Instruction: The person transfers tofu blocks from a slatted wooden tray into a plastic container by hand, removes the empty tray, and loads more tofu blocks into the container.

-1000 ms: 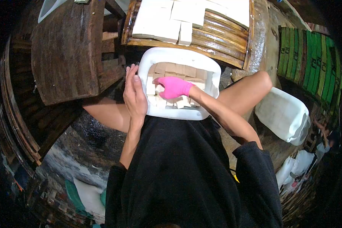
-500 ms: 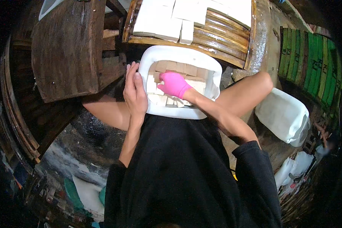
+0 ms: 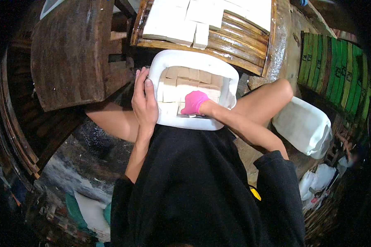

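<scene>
Between my legs sits a white plastic container [image 3: 196, 57], its top cut away, with pale tofu blocks [image 3: 187, 85] packed in rows inside. My left hand [image 3: 145, 96], bare, lies along the container's left wall with fingers stretched out and the palm side against it. Inside, my right hand [image 3: 194, 102], in a pink glove, is low at the near wall, touching the blocks there. Its fingers are curled downward, and the glove hides what is under them. Beyond the container, more white tofu [image 3: 169, 22] lies on a slatted wooden rack [image 3: 241, 41]; one narrow piece [image 3: 201, 36] sits at its edge.
A dark wooden board structure [image 3: 70, 57] stands at the left. On the right, a translucent plastic jug [image 3: 303, 125] lies beside my knee, with green slatted crates [image 3: 334, 68] behind it. Wet floor [image 3: 92, 144] shows at the lower left.
My right hand has moved toward the near wall and slightly right, uncovering blocks in the middle. My left hand stays against the container. The whole view has shifted slightly.
</scene>
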Available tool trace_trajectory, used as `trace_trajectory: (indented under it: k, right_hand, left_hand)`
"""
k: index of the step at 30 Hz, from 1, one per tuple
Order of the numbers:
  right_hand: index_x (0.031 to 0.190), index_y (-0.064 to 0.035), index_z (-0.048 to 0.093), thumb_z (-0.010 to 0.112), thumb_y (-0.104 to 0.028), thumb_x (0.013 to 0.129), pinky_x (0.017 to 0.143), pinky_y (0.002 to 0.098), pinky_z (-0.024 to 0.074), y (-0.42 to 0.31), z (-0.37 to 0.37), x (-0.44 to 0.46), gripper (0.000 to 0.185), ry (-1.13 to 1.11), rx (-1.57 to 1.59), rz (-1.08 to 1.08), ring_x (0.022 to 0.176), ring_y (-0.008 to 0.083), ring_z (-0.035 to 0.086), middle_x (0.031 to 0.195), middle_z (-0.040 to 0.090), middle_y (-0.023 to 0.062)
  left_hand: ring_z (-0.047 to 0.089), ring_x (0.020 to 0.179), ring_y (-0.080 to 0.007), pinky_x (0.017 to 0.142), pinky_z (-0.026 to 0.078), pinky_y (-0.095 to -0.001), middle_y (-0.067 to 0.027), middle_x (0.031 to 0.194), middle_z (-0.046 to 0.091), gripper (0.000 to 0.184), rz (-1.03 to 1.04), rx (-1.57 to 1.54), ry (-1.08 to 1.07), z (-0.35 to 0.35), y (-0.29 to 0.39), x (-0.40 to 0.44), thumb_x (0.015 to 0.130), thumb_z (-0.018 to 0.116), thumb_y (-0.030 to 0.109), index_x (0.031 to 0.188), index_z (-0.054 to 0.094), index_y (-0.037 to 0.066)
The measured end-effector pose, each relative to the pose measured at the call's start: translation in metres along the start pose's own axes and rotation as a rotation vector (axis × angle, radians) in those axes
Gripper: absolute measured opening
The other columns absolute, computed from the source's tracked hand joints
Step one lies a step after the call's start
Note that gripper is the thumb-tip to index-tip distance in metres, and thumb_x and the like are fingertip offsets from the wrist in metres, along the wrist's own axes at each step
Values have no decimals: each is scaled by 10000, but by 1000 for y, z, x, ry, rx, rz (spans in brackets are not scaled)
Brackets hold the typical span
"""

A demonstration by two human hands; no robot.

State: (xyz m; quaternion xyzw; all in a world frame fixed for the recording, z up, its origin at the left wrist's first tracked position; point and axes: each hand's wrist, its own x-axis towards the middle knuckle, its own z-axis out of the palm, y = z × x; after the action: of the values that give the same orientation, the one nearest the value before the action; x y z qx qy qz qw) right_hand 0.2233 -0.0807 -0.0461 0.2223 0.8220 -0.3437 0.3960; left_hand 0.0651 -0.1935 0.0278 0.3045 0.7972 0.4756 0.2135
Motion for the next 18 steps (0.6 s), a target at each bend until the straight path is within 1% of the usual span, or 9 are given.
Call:
trace_trajectory:
  k: [1, 2, 3, 5, 6, 9, 12, 15, 18]
  right_hand:
    - [773, -50, 770, 649, -398, 798, 708, 421, 567, -6, -1, 1, 369, 107, -58, -58, 736, 347, 712, 751, 714, 193]
    - [751, -50, 765, 646, -391, 814, 718, 428, 566, -8, -5, 3, 367, 9, -87, 5, 745, 351, 713, 757, 716, 189]
    - [806, -41, 764, 637, -364, 823, 735, 431, 567, -6, -11, 5, 347, -9, -59, 29, 779, 353, 716, 804, 723, 192]
    - [917, -23, 760, 621, -312, 841, 770, 436, 567, -17, -51, -12, 329, -51, 0, 84, 847, 356, 722, 897, 736, 198]
    - [1085, -6, 717, 626, -362, 867, 868, 435, 545, -14, -54, -8, 427, 123, 139, 89, 972, 347, 701, 1049, 715, 219]
    - [1220, 1, 645, 601, -387, 910, 961, 437, 503, -8, -37, 29, 498, 650, 363, -105, 1115, 348, 645, 1194, 664, 238]
    - [1239, -6, 628, 601, -322, 914, 982, 442, 485, -14, -30, 45, 454, 398, 269, -201, 1136, 374, 616, 1210, 648, 237]
    - [1219, -12, 638, 626, -280, 883, 970, 442, 492, -20, -25, 34, 431, 791, 350, -146, 1104, 393, 613, 1163, 657, 220]
    - [1154, -7, 667, 653, -282, 847, 957, 422, 497, -21, -29, 39, 412, 541, 498, -144, 1077, 375, 626, 1141, 656, 212]
  left_hand:
    - [418, 1415, -375, 1149, 337, -429, -225, 1423, 544, 394, 2, -1, 7, 0, -1, 0, 1064, 410, 238, 1326, 573, -7]
    - [421, 1413, -375, 1148, 338, -429, -225, 1424, 543, 393, 3, 1, 15, 0, -2, 0, 1064, 409, 238, 1323, 574, -7]
    - [423, 1411, -376, 1148, 338, -429, -226, 1424, 543, 393, 3, 4, 21, 0, -2, 0, 1064, 408, 238, 1320, 575, -8]
    - [426, 1408, -375, 1147, 339, -430, -226, 1422, 543, 399, -15, 1, 24, -2, 1, 0, 1061, 408, 246, 1315, 577, -12]
    - [426, 1408, -375, 1148, 338, -431, -226, 1419, 545, 401, -12, -3, 22, -2, 1, 0, 1061, 408, 247, 1315, 577, -13]
    - [427, 1407, -376, 1146, 340, -432, -227, 1415, 548, 403, -11, -7, 10, -1, 2, 0, 1059, 410, 247, 1314, 577, -16]
    - [425, 1408, -377, 1145, 341, -432, -226, 1416, 548, 401, -10, 1, 16, -2, 3, 0, 1057, 414, 245, 1312, 579, -17]
    - [419, 1412, -377, 1145, 340, -434, -226, 1418, 545, 400, 1, 15, 21, -1, 3, 1, 1056, 417, 245, 1311, 580, -17]
    - [411, 1417, -377, 1147, 336, -438, -227, 1421, 542, 403, -4, 17, 13, -2, 2, 1, 1058, 416, 251, 1312, 580, -16]
